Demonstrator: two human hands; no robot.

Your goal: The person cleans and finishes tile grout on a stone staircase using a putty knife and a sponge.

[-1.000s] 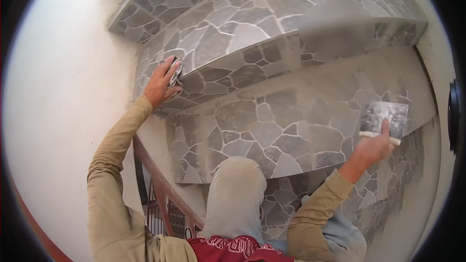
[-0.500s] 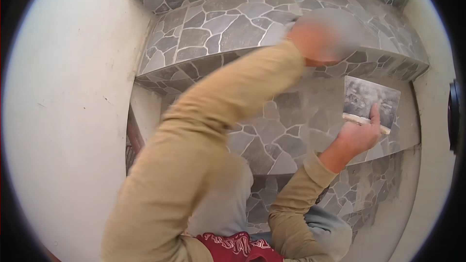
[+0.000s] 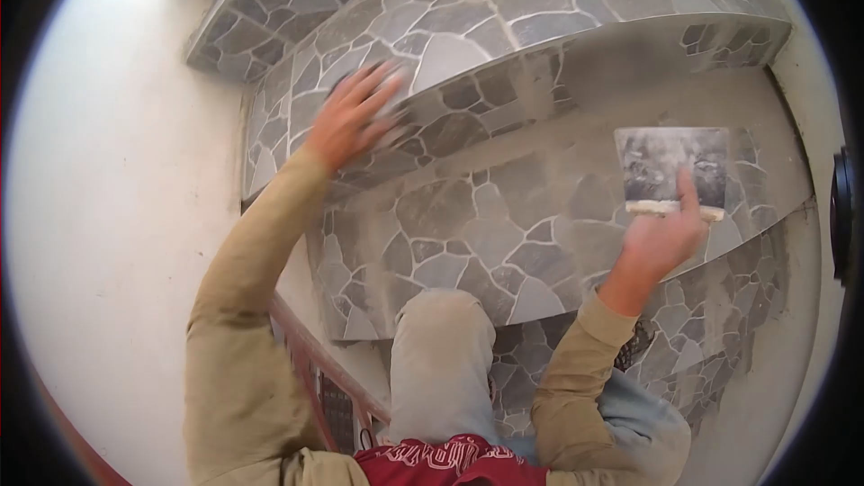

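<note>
My left hand (image 3: 346, 121) is over the front edge of an upper stone-patterned step (image 3: 450, 54), its fingers spread and blurred by motion. A dark edge shows on both sides of the fingers, so something seems to lie under them, but I cannot make it out. In my right hand (image 3: 664, 238) is a wide putty knife (image 3: 652, 166), my index finger stretched along its smeared metal blade. A pale ridge runs along the blade's near edge, and my hand hides the handle. The blade is above the lower step (image 3: 504, 207).
Pale walls stand at left (image 3: 117, 171) and right (image 3: 792, 351). A reddish railing (image 3: 333, 369) runs by my left side, and my knee (image 3: 441, 351) is in front of me. A dark blurred patch (image 3: 630, 63) marks the upper riser.
My left hand has swung from the upper right to the left along the step edge. The putty knife stays in my right hand, turned slightly. The view has tilted.
</note>
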